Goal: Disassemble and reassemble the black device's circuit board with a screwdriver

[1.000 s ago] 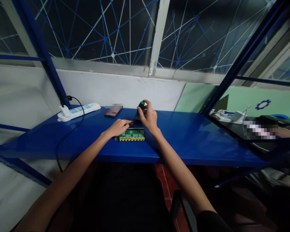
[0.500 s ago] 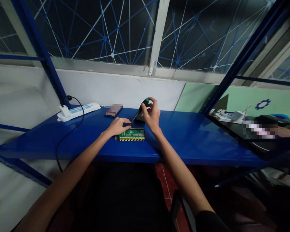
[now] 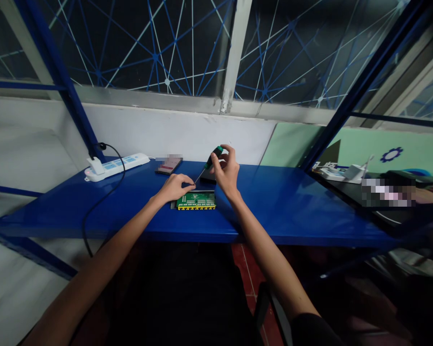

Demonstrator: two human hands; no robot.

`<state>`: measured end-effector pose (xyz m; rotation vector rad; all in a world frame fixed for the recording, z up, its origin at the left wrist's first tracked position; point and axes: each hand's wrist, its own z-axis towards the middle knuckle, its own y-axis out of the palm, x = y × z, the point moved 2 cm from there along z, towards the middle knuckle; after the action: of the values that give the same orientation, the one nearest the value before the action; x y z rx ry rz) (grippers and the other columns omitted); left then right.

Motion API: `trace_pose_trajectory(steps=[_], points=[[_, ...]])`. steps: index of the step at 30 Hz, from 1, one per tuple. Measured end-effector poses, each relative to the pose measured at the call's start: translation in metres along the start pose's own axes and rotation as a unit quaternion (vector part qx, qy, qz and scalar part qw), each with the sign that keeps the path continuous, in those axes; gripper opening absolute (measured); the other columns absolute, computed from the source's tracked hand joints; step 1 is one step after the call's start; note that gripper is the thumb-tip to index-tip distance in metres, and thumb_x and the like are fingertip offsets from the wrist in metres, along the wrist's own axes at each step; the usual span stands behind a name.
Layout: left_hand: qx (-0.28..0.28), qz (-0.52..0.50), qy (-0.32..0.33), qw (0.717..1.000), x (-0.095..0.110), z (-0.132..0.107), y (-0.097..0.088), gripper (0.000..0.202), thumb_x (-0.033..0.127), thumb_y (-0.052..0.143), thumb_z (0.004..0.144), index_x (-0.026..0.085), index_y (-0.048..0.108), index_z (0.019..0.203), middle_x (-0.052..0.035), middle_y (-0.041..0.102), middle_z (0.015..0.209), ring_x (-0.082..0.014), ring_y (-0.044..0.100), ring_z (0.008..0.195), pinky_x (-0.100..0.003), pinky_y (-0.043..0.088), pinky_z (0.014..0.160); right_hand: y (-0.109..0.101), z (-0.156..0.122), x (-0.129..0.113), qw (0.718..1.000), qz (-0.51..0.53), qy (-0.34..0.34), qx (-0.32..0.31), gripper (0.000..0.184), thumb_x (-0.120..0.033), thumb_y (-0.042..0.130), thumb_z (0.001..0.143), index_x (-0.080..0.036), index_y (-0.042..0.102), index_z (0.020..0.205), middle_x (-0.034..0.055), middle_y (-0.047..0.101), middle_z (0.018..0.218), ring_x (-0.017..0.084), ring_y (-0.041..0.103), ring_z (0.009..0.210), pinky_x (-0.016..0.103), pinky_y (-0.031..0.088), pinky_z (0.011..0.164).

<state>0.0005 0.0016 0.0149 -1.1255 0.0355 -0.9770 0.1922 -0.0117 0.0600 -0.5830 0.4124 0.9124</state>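
The tip of the screwdriver [image 3: 209, 162] was hard to make out, its thin shaft running down to the left hand [image 3: 173, 187], whose fingers covered whatever lay beneath them. That hand also hid the far left corner of the green circuit board [image 3: 196, 201]. A dark object [image 3: 208, 176] behind the board was partly covered by the right hand [image 3: 226, 170], and its kind could not be told. Pixelated patches masked part of the phone [image 3: 169, 165] and some items at the far right.

The right hand was closed around the screwdriver's green-and-black handle, fingers curled over its top, the tool tilted with its shaft slanting down to the left. The left hand's thumb and forefinger were near each other beside the tip; whether they pinched anything could not be told. The two hands were apart, bridged by the tool. The board was near the front middle of the blue worktop [image 3: 292, 202], its yellow-edged row of ports facing the person.
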Motion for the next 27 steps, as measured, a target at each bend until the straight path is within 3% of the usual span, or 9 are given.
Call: trace_pose_trajectory(steps=[7, 20, 27], points=[[0.005, 0.006, 0.005, 1.0, 0.0019, -0.0002, -0.001, 0.027, 0.041, 0.06, 0.084, 0.021, 0.077, 0.085, -0.0072, 0.076, 0.097, -0.0229, 0.069, 0.092, -0.034, 0.052, 0.088, -0.0005, -0.0032, -0.0067, 1.0, 0.01, 0.0, 0.004, 0.044, -0.046, 0.044, 0.097, -0.027, 0.037, 0.135, 0.0044, 0.065, 0.092, 0.012, 0.063, 0.056, 0.029, 0.048, 0.054], [-0.001, 0.028, -0.004, 1.0, 0.0072, -0.0011, -0.0036, 0.026, 0.04, 0.059, 0.083, 0.023, 0.078, 0.081, -0.0055, 0.076, 0.095, -0.0222, 0.069, 0.089, -0.032, 0.052, 0.083, 0.0003, -0.0055, -0.0094, 1.0, 0.013, -0.002, 0.005, 0.048, -0.048, 0.044, 0.096, -0.027, 0.035, 0.139, 0.005, 0.066, 0.094, 0.013, 0.063, 0.059, 0.028, 0.049, 0.055], [0.005, -0.023, 0.008, 1.0, 0.0081, -0.0006, -0.0038, 0.026, 0.039, 0.059, 0.084, 0.022, 0.079, 0.082, -0.006, 0.076, 0.094, -0.0212, 0.069, 0.088, -0.031, 0.052, 0.084, 0.0003, -0.0049, -0.0088, 1.0, 0.006, 0.001, 0.001, 0.048, -0.048, 0.044, 0.096, -0.027, 0.036, 0.139, 0.005, 0.066, 0.093, 0.014, 0.064, 0.06, 0.029, 0.049, 0.055]])
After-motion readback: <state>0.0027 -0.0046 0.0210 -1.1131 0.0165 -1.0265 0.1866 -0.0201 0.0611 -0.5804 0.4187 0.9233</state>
